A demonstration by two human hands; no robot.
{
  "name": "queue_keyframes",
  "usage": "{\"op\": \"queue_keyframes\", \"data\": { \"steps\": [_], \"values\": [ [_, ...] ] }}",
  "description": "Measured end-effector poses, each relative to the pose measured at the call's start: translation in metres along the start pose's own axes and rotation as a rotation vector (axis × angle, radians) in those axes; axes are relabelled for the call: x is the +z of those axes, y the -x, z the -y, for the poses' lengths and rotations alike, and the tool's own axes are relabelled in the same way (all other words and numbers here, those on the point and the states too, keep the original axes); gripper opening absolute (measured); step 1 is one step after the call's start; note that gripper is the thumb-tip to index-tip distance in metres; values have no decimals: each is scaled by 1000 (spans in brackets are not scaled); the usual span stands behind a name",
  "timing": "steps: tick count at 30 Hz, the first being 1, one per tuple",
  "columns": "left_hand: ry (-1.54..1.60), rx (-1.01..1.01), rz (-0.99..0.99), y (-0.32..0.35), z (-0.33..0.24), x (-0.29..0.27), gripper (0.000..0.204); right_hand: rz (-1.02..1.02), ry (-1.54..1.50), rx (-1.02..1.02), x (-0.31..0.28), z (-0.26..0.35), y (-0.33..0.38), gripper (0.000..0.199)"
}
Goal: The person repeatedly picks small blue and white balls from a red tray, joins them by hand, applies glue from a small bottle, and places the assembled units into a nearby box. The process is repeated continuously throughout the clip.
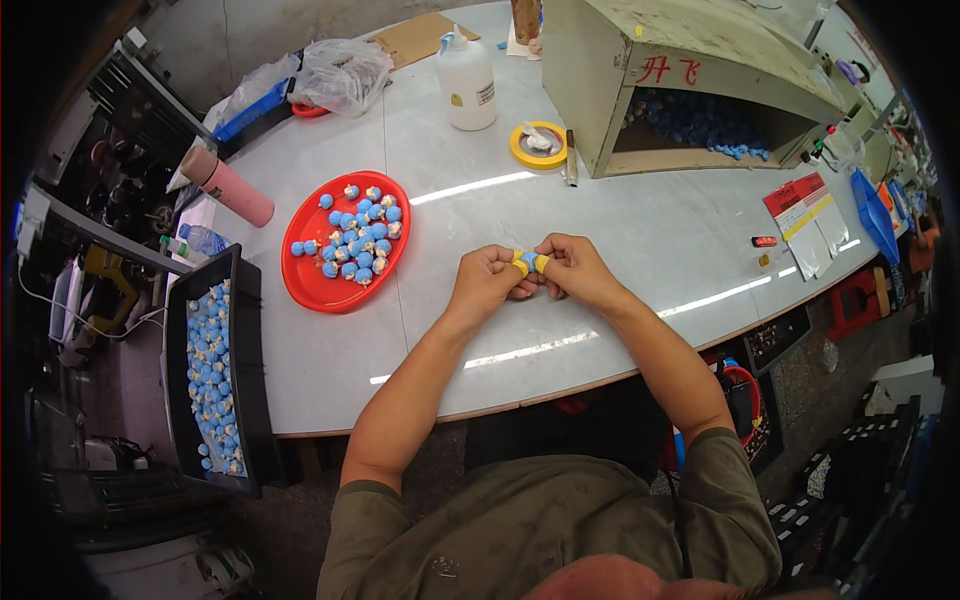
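Observation:
Over the middle of the table, my left hand (483, 280) and my right hand (580, 272) meet, thumbs and fingertips pinched together. Between them shows a small blue piece (529, 259), gripped from both sides; most of it is hidden by the fingers. Yellow bands wrap the thumb tips. To the left of my hands lies a round red plate (303, 284), with several small blue balls (360, 240) on it, some showing pale, ragged tops. Similar blue balls (208, 375) fill part of the long black bin (253, 380) at the table's left edge.
A pink bottle (228, 187) stands behind the bin. Farther back are a white squeeze bottle (466, 85), a yellow tape roll (538, 146) and a marker (571, 158). An open-fronted box (625, 90) with blue pieces inside occupies the far right, near red-and-yellow papers (806, 222).

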State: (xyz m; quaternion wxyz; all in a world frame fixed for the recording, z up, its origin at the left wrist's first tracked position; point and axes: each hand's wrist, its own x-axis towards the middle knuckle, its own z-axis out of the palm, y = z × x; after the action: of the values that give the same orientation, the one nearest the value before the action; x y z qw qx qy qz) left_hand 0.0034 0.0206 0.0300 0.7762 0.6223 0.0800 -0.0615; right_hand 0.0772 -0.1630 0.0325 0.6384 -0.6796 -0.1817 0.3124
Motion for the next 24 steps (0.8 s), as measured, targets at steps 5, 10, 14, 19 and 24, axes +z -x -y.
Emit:
{"op": "queue_keyframes", "data": {
  "steps": [5, 10, 14, 19, 24],
  "values": [
    [-8, -23, -14, 1, -5, 2, 19, -36, -5, 10, 4, 3, 2, 18],
    [23, -82, -21, 1, -9, -1, 20, -11, -1, -5, 0, 1, 0, 22],
    [70, -104, -23, 1, -9, -3, 21, -10, 19, 1, 1, 3, -1, 23],
    [73, -84, -23, -1, -5, -4, 24, -20, 51, 7, 2, 2, -2, 22],
    [59, -52, -31, -1, -5, -1, 25, -39, 62, -1, 4, 1, -2, 21]
  ]
}}
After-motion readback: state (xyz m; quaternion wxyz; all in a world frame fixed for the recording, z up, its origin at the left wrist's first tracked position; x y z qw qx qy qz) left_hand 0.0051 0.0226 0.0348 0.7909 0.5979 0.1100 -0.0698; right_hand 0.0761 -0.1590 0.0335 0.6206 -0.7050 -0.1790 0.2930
